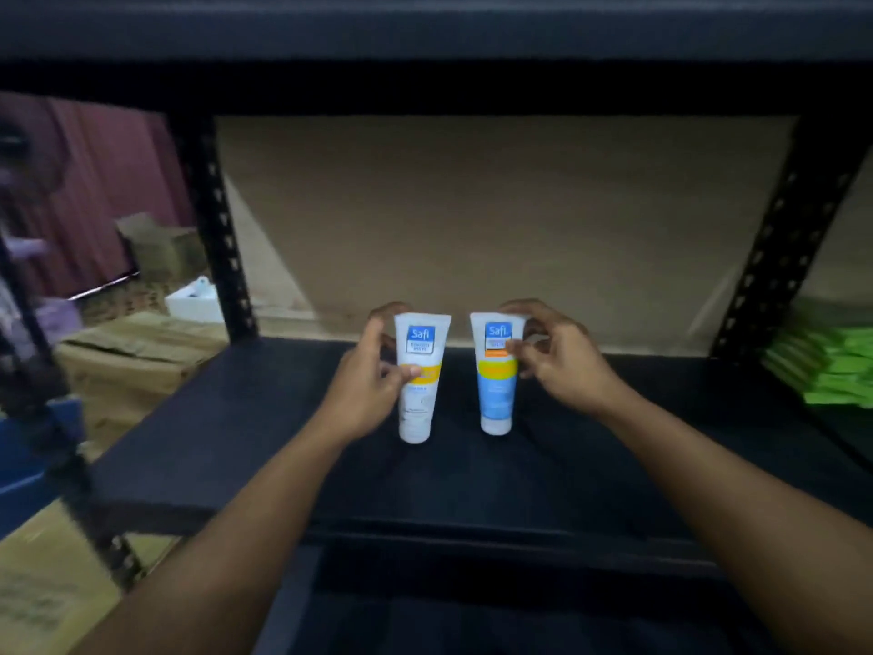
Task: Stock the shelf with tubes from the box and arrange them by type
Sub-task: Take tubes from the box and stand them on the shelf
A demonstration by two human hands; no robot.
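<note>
We start with the two tubes, both upright, cap down, near the middle of the dark shelf [226, 418]. The white tube [415, 399] with a yellow band is on the left. The blue tube [496, 399], also yellow-banded, is just beside it on the right, with a clear gap between them. Both caps appear to rest on the shelf board, though the dim light keeps us from being sure of the contact.

The left hand [363, 390] holds the white tube, its grip closed around the body at the band with the thumb across the front. The right hand [562, 366] has its grip on the upper part of the blue tube, with fingers behind the crimped end and the thumb at the label.

We judge this to be the placing step. One tube of each type is being set down, apparently to start two groups. The next move calls for both grips to let go gently, so that neither narrow cap tips. The gap should also be kept, so that each type can grow into its own row.

By our count there are two tubes, one white and one blue, and two hands, each holding one. Nothing else stands on this shelf board.

Further out, a stack of green packs [822, 366] lies beyond the right upright. It is too blurred for us to count. On the left are cardboard cartons [141, 366] and a small white box [193, 302], and we cannot tell which of them supplies the tubes.
</note>
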